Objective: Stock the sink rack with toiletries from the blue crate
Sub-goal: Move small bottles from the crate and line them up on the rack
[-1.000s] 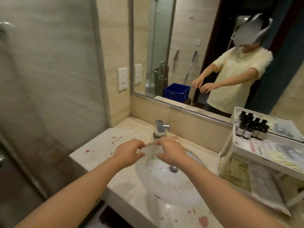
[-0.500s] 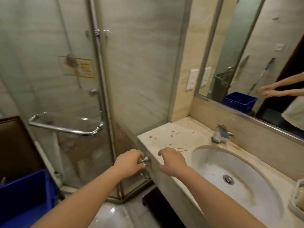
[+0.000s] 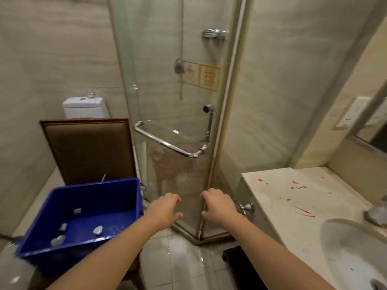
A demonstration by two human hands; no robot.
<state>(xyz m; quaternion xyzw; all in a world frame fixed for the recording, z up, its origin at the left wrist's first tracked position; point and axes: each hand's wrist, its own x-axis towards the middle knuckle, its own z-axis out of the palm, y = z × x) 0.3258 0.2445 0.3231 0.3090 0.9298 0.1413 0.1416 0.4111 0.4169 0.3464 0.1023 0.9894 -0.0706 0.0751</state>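
Observation:
The blue crate (image 3: 62, 245) sits at lower left on a brown chair, with a few small wrapped toiletries (image 3: 97, 230) lying on its floor. My left hand (image 3: 165, 209) hovers just right of the crate's near corner, fingers apart and holding nothing. My right hand (image 3: 218, 207) is level with it, a short gap to the right, fingers loosely curled and empty. Both hands are in the air in front of the glass shower door. The sink rack is out of view.
The glass shower enclosure with a chrome towel bar (image 3: 169, 144) stands straight ahead. A marble counter (image 3: 293, 197) with red stains and a white basin (image 3: 351, 252) fills the right. A toilet (image 3: 83, 106) is behind the brown chair back (image 3: 88, 147).
My view has swung left from the sink and rack to the shower door and the crate. Both hands stayed empty and moved left with it, off the counter edge.

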